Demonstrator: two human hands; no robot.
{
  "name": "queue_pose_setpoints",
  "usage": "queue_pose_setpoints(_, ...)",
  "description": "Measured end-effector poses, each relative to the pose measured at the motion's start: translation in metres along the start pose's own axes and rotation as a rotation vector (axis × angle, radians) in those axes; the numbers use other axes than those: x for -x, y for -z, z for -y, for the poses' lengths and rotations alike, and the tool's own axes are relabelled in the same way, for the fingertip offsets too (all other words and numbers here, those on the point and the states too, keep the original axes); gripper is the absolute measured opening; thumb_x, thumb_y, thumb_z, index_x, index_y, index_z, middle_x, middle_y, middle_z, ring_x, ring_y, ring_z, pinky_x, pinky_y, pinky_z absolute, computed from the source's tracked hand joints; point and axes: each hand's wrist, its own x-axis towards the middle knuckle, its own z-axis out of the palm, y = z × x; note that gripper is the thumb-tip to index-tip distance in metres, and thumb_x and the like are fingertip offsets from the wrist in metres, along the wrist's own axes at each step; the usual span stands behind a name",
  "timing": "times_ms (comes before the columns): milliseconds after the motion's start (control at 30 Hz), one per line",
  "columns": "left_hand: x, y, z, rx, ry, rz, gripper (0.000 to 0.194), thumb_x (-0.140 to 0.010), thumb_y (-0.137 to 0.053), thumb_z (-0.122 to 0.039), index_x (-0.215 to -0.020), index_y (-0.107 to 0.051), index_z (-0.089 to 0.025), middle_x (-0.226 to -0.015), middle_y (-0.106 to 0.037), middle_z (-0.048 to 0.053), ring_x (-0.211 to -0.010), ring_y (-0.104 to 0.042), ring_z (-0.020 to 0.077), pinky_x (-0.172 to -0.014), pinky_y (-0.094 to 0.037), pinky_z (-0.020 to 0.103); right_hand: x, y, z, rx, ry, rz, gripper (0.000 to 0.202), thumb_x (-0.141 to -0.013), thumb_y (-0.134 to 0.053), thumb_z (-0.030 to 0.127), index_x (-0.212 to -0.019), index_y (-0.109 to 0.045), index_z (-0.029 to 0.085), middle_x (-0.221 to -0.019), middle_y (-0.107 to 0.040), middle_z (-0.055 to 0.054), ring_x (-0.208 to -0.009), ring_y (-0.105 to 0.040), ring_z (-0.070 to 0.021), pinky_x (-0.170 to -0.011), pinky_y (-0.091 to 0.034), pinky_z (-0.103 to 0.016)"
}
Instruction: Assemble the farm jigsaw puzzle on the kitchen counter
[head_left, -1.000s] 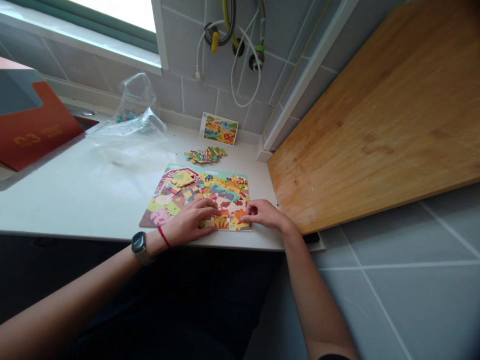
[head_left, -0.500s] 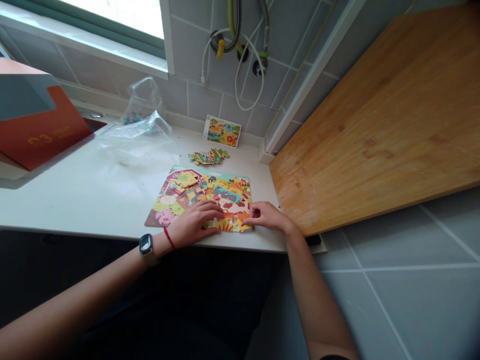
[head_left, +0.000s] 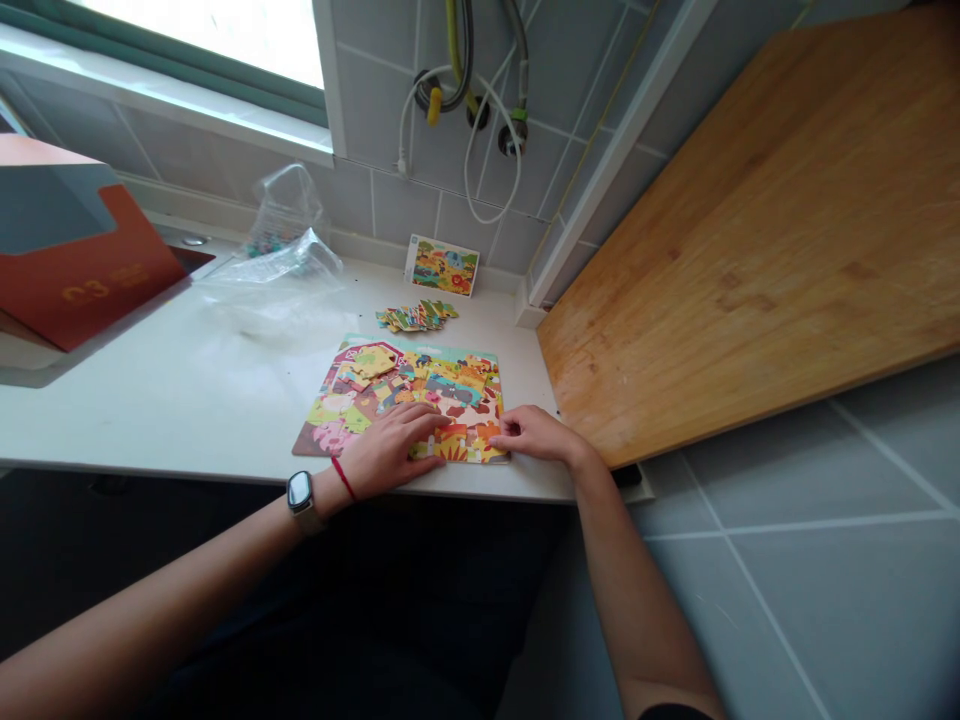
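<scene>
A colourful jigsaw puzzle (head_left: 330, 436) with farm and animal pictures lies flat near the counter's front edge. Across its lower middle rests my left hand (head_left: 394, 445), palm down with the fingers stretched out. My right hand (head_left: 538, 434) is at the lower right corner, its thumb and forefinger closed at the edge of an orange puzzle piece (head_left: 486, 436). Part of that piece is hidden by the fingertips. Some loose yellow pieces (head_left: 373, 361) sit on the puzzle's upper left, and a blue-grey joined section (head_left: 456, 388) lies on its upper right.
Behind the puzzle are a heap of loose pieces (head_left: 417, 316) and a picture card (head_left: 442, 266) leaning on the wall. A clear plastic bag (head_left: 289, 245) and an orange box (head_left: 82, 265) stand left. A large wooden board (head_left: 750, 240) leans at the right.
The view has shifted slightly. My left hand has barely moved on the puzzle, and my right hand stays at the lower right corner.
</scene>
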Motion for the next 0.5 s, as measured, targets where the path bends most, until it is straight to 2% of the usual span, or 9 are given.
queue_pose_setpoints(167, -0.002, 0.000, -0.003, -0.033, -0.027, 0.002, 0.044, -0.098, -0.070, -0.046, -0.133, -0.063, -0.020, -0.134, -0.069, 0.013, -0.129, -0.062, 0.0324, -0.109, -0.053, 0.051, 0.002, -0.001, 0.006, 0.017, -0.055, 0.011, 0.032, -0.083, -0.070, 0.035, -0.061, -0.052, 0.020, -0.059, -0.050, 0.006, -0.061, -0.046, -0.0114, -0.058, -0.029, -0.026)
queue_pose_setpoints(300, 0.000, 0.000, -0.005, -0.048, -0.009, -0.040, 0.060, -0.096, -0.074, -0.048, -0.147, -0.054, -0.023, -0.140, -0.065, 0.014, -0.128, -0.064, 0.0327, -0.108, -0.054, 0.050, 0.002, 0.001, 0.004, -0.009, -0.076, 0.020, 0.034, -0.083, -0.073, 0.042, -0.064, -0.057, 0.020, -0.063, -0.057, 0.004, -0.064, -0.051, -0.0131, -0.059, -0.031, -0.026)
queue_pose_setpoints(400, 0.001, -0.001, -0.005, -0.054, -0.008, -0.066, 0.075, -0.093, -0.078, -0.048, -0.156, -0.044, -0.026, -0.143, -0.063, 0.013, -0.130, -0.063, 0.0321, -0.109, -0.054, 0.048, 0.007, 0.006, 0.001, -0.108, -0.036, 0.081, 0.040, -0.075, -0.083, 0.052, -0.074, -0.059, 0.021, -0.071, -0.063, 0.003, -0.068, -0.055, -0.0146, -0.060, -0.035, -0.025)
queue_pose_setpoints(500, 0.002, -0.002, -0.005, -0.058, 0.004, -0.075, 0.077, -0.092, -0.078, -0.047, -0.156, -0.042, -0.024, -0.144, -0.063, 0.015, -0.131, -0.062, 0.0330, -0.110, -0.054, 0.049, 0.013, 0.011, 0.000, -0.135, -0.012, 0.099, 0.053, -0.065, -0.093, 0.050, -0.093, -0.058, 0.022, -0.075, -0.062, 0.006, -0.069, -0.057, -0.0151, -0.062, -0.038, -0.025)
